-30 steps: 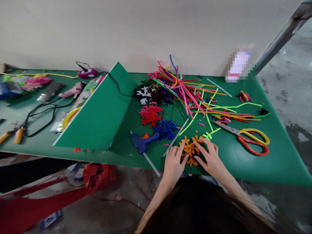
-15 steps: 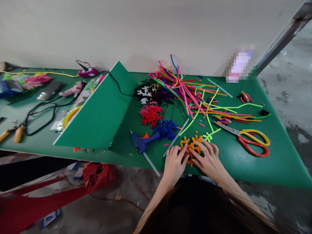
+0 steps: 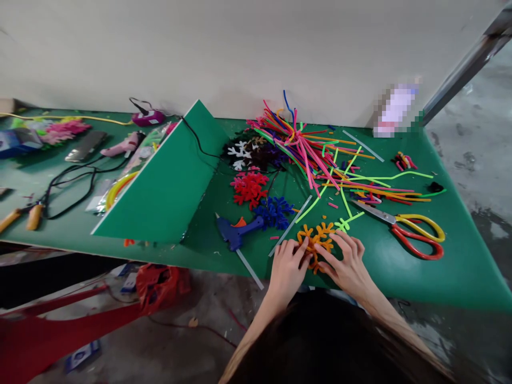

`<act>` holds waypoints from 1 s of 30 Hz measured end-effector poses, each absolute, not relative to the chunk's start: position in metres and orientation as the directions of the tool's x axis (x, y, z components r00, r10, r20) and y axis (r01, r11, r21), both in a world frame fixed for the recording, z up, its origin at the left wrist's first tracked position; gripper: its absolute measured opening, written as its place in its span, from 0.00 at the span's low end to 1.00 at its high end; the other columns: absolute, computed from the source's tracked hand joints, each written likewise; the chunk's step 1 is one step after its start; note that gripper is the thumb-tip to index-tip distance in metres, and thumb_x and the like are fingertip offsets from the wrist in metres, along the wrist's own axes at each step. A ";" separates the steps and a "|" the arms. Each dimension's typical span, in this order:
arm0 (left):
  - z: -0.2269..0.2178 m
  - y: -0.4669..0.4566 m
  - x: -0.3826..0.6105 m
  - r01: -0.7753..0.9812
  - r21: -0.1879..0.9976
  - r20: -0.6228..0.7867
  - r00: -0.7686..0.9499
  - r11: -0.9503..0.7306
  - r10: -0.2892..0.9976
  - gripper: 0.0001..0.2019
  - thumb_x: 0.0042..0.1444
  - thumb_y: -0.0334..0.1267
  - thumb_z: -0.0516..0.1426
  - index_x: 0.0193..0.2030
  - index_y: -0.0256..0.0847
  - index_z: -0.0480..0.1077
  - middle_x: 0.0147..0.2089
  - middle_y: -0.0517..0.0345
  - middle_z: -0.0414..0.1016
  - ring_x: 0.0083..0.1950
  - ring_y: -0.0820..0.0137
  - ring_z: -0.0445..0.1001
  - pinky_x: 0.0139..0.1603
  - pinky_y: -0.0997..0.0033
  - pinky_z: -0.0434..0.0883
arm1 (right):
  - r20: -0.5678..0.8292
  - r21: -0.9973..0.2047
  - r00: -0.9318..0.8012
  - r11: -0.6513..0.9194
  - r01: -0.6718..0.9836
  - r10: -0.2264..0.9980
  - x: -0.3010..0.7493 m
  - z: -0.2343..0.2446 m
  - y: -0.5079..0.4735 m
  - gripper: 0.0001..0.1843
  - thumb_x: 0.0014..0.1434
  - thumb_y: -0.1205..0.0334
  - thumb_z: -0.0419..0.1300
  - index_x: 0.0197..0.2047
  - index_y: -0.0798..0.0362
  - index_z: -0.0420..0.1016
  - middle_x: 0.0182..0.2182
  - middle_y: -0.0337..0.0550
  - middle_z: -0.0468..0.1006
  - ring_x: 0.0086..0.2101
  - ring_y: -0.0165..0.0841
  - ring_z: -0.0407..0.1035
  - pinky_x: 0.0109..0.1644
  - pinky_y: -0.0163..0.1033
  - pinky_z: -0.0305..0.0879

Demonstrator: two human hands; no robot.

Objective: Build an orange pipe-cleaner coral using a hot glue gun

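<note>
An orange pipe-cleaner shape [image 3: 316, 240] with several looped arms lies near the front edge of the green table [image 3: 460, 272]. My left hand [image 3: 288, 266] pinches its left side with curled fingers. My right hand [image 3: 347, 264] grips its right side, fingers bent over it. A small green pipe-cleaner piece [image 3: 343, 224] lies just beyond the right hand.
A blue glue gun [image 3: 236, 233] lies left of my hands, with blue [image 3: 274, 210], red [image 3: 248, 188] and dark pipe-cleaner shapes behind it. Loose coloured pipe cleaners [image 3: 320, 160] pile at the back. Yellow-and-red scissors [image 3: 416, 232] lie to the right. A tilted green board [image 3: 168, 181] stands on the left.
Both hands have drawn closer together on the orange shape, fingers curling from flat to gripping. The shape's arms have bunched slightly upward.
</note>
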State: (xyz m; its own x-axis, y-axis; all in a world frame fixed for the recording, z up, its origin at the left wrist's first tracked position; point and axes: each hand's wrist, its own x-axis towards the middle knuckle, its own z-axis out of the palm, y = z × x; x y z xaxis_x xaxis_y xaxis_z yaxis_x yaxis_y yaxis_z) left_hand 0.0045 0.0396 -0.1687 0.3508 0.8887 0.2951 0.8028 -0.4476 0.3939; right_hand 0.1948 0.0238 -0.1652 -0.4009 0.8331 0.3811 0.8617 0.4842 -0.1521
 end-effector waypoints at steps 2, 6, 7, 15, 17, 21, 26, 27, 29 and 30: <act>-0.168 0.039 0.005 0.808 0.383 0.288 0.355 -0.447 0.889 0.17 0.64 0.37 0.53 0.59 0.38 0.68 0.36 0.53 0.69 0.41 0.62 0.68 0.41 0.61 0.67 | 0.364 -0.138 -0.411 0.485 0.864 0.836 0.195 -0.165 0.023 0.21 0.66 0.57 0.57 0.61 0.41 0.68 0.57 0.50 0.66 0.61 0.47 0.54 0.62 0.57 0.48; -0.168 0.039 0.005 0.819 0.367 0.276 0.357 -0.441 0.893 0.17 0.64 0.36 0.53 0.59 0.38 0.68 0.36 0.52 0.69 0.40 0.62 0.68 0.40 0.61 0.67 | 0.396 -0.134 -0.409 0.492 0.860 0.822 0.195 -0.164 0.023 0.22 0.66 0.59 0.57 0.62 0.41 0.67 0.57 0.50 0.67 0.61 0.46 0.53 0.61 0.56 0.49; -0.168 0.039 0.005 0.820 0.365 0.276 0.356 -0.440 0.893 0.17 0.64 0.37 0.53 0.59 0.39 0.68 0.36 0.53 0.69 0.40 0.62 0.68 0.40 0.61 0.67 | 0.395 -0.135 -0.406 0.489 0.862 0.824 0.195 -0.163 0.023 0.21 0.65 0.60 0.58 0.62 0.40 0.68 0.57 0.49 0.67 0.61 0.46 0.53 0.61 0.56 0.49; -0.166 0.040 0.006 0.825 0.353 0.275 0.359 -0.441 0.892 0.17 0.64 0.37 0.54 0.58 0.37 0.69 0.36 0.53 0.69 0.40 0.62 0.69 0.40 0.61 0.67 | 0.428 -0.149 -0.389 0.488 0.860 0.816 0.197 -0.164 0.022 0.19 0.66 0.59 0.57 0.59 0.43 0.70 0.53 0.50 0.70 0.60 0.46 0.56 0.61 0.55 0.49; -0.166 0.040 0.006 0.826 0.350 0.276 0.360 -0.442 0.891 0.17 0.63 0.36 0.55 0.58 0.37 0.69 0.36 0.53 0.69 0.40 0.62 0.69 0.40 0.61 0.67 | 0.447 -0.146 -0.387 0.493 0.858 0.807 0.196 -0.164 0.022 0.20 0.65 0.60 0.58 0.60 0.42 0.70 0.50 0.49 0.70 0.59 0.45 0.57 0.61 0.54 0.49; -0.166 0.040 0.006 0.830 0.344 0.274 0.358 -0.438 0.893 0.17 0.63 0.36 0.55 0.58 0.40 0.69 0.36 0.54 0.69 0.40 0.62 0.68 0.41 0.61 0.67 | 0.452 -0.123 -0.381 0.480 0.869 0.806 0.193 -0.166 0.021 0.23 0.64 0.60 0.59 0.62 0.39 0.68 0.51 0.48 0.70 0.59 0.45 0.57 0.61 0.55 0.48; -0.165 0.040 0.006 0.831 0.341 0.275 0.358 -0.439 0.892 0.17 0.63 0.36 0.55 0.58 0.40 0.69 0.36 0.54 0.70 0.40 0.63 0.69 0.41 0.62 0.67 | 0.454 -0.108 -0.387 0.480 0.870 0.803 0.191 -0.168 0.022 0.23 0.64 0.59 0.59 0.62 0.42 0.68 0.49 0.49 0.71 0.58 0.45 0.57 0.61 0.55 0.47; -0.165 0.040 0.006 0.831 0.339 0.276 0.360 -0.441 0.891 0.17 0.63 0.36 0.55 0.58 0.40 0.69 0.36 0.54 0.70 0.40 0.63 0.69 0.40 0.62 0.67 | 0.448 -0.110 -0.388 0.480 0.870 0.806 0.191 -0.167 0.022 0.22 0.64 0.59 0.59 0.61 0.43 0.69 0.50 0.49 0.71 0.58 0.45 0.57 0.61 0.55 0.47; -0.165 0.040 0.006 0.831 0.333 0.279 0.364 -0.445 0.889 0.17 0.63 0.36 0.55 0.58 0.39 0.69 0.36 0.53 0.70 0.40 0.62 0.69 0.40 0.61 0.67 | 0.435 -0.125 -0.391 0.484 0.866 0.811 0.192 -0.165 0.023 0.20 0.64 0.59 0.59 0.60 0.44 0.70 0.50 0.49 0.70 0.58 0.45 0.58 0.61 0.55 0.47; -0.165 0.040 0.006 0.832 0.331 0.279 0.364 -0.445 0.889 0.17 0.63 0.36 0.55 0.58 0.39 0.69 0.36 0.53 0.70 0.40 0.62 0.69 0.40 0.61 0.67 | 0.441 -0.137 -0.389 0.489 0.862 0.809 0.193 -0.163 0.022 0.20 0.64 0.59 0.59 0.59 0.44 0.70 0.50 0.49 0.70 0.57 0.45 0.59 0.61 0.55 0.48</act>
